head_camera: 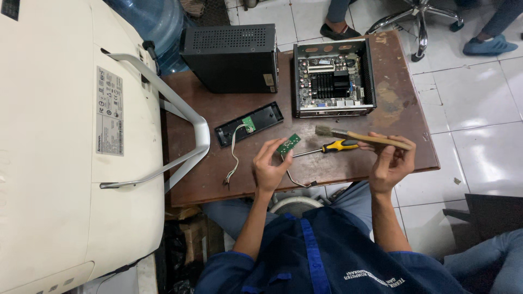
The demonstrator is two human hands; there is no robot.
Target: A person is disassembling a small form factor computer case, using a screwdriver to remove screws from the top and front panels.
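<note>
Pinching a small green circuit board by its lower end, the left hand tilts it up over the front edge of the brown bench, its face turned toward the person so it can be seen and reached. A thin wire hangs from the board and curls down to the bench edge. The right hand is closed around the wooden handle of a paintbrush, held level with its bristles pointing left toward the board, near it but not touching. Under the brush a yellow-and-black screwdriver lies on the bench, within easy reach.

Toward the bench's middle, a long black cover lies face up with a second small green board and a loose bundle of wires trailing toward the front edge. At the back edge sits an open computer case, its mainboard exposed from above, and beside it a closed black box. A large white monitor lies face down off the left edge, its metal stand reaching over the bench.
</note>
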